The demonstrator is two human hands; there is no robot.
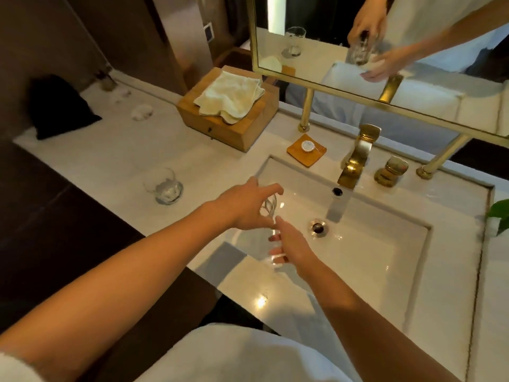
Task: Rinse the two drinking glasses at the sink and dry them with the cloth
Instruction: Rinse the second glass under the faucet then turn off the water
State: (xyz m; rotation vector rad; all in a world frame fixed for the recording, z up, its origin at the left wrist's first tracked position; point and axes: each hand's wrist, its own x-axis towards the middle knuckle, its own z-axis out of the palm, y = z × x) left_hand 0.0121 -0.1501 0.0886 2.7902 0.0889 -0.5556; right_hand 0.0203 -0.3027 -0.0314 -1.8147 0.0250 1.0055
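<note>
While water [336,209] runs from the gold tap [354,158] into the white sink [385,257], a wooden box [237,125] behind carries the folded cloth [230,96]. One glass [165,186] stands on the counter [110,161], left of the basin. The left hand [245,205] grips the other glass [268,208] from above, over the basin's left edge; the right hand [292,244], fingers straight, lies just beneath it.

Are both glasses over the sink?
No, the left hand holds one glass over the sink; the second glass stands on the counter.
</note>
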